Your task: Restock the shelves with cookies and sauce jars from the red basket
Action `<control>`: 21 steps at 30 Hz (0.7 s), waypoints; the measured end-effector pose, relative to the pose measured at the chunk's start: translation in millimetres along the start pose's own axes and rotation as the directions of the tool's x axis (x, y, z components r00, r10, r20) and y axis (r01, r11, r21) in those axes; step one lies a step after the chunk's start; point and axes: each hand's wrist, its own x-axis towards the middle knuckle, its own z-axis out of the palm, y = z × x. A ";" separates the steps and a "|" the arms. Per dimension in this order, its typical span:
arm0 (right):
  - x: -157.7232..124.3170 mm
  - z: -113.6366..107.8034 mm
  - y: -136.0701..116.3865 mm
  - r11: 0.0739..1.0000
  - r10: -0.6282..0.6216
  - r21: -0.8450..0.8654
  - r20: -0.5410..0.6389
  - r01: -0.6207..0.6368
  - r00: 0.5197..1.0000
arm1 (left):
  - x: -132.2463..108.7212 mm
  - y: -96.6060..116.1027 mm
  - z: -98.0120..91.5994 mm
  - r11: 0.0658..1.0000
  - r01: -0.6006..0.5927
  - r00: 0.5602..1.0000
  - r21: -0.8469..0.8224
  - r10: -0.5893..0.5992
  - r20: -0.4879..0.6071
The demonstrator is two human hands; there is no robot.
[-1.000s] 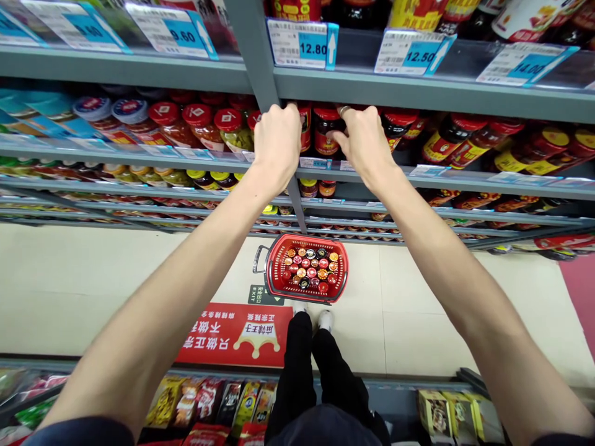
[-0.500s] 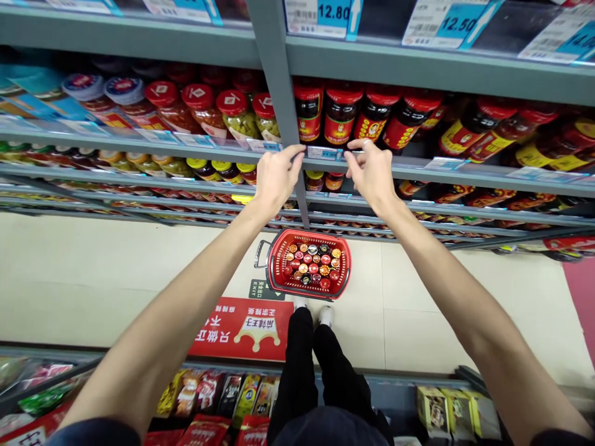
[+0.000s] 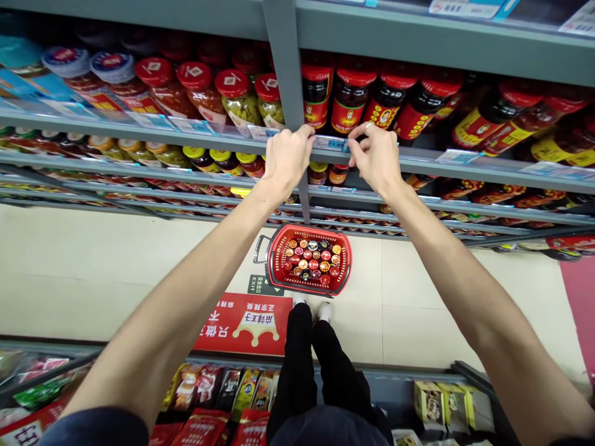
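Both my arms reach up to a grey shelf edge. My left hand (image 3: 287,158) pinches the left end of a small price tag (image 3: 331,144) clipped to the shelf rail (image 3: 465,166). My right hand (image 3: 375,156) pinches the tag's right end, fingers curled. Directly behind the tag stand dark sauce jars with red lids (image 3: 348,98). Left of the grey upright post (image 3: 289,74) are jars of pickled vegetables with red lids (image 3: 237,99).
A red shopping basket (image 3: 275,267) filled with several jars sits on the floor by my feet. More jars line the lower shelves (image 3: 139,162). A red floor sticker (image 3: 244,323) lies to the left. Snack packets (image 3: 223,396) fill the near shelf below me.
My hands came down from the jars on the shelf to its front rail and closed on the price tag. The view has tilted slightly downward.
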 end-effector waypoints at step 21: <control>-2.1 8.0 3.4 0.990 -0.102 -0.102 -0.091 0.093 0.991 | 1.7 10.7 -11.7 0.993 0.031 0.996 0.113 -0.040 0.080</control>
